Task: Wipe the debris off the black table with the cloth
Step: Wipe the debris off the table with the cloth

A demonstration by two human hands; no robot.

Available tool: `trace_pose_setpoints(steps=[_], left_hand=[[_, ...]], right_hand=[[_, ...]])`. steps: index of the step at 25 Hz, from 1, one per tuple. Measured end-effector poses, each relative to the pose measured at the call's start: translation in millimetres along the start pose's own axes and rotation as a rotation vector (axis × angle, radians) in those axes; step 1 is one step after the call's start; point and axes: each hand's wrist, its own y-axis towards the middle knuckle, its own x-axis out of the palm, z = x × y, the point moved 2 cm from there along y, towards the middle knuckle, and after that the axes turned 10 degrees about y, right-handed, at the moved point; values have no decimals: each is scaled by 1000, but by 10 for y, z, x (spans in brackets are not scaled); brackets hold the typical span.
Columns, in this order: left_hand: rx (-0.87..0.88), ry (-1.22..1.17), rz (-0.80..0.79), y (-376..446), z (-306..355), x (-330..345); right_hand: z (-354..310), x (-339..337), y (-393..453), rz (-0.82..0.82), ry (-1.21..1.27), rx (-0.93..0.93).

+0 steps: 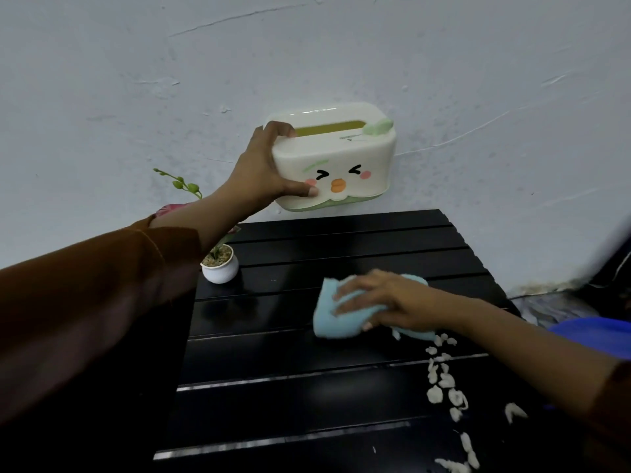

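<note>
Our left hand (pixel 259 172) grips a cream tissue box (pixel 336 162), face-printed, no readable writing, above the worktop (pixel 273 370); our right hand (pixel 386 298) presses the blue cloth (pixel 336 324) beside white debris (pixel 444 380).

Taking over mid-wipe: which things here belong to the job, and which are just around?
Job: blue cloth under right hand; white debris; black table.

Around: tissue box, lifted by left hand; small potted plant.

Left hand (pixel 263 165) raised, fingers clamped around something, right hand (pixel 386 302) lowered, palm down, fingers spread
</note>
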Motion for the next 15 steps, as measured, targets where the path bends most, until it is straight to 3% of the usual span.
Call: trace_pose_setpoints(steps=[2,3,5,7,8,12,15], left_hand=[[-3,5,11,-9,-19,-2],[-3,17,16,-11,-23,-2],[2,46,29,-8,-32,-3],[-3,47,44,-11,-39,-17],[-5,49,48,-12,-43,-21],[14,83,34,-11,-15,1],[17,75,42,-15,13,35]], right_hand=[[-28,-125,-220,-152,112,21],[42,-250,-248,-131,176,40],[300,-567,-166,133,298,104],[618,-778,54,402,242,263],[746,-802,215,449,195,342],[840,-537,830,302,-25,402],[563,-322,990,178,-97,256]])
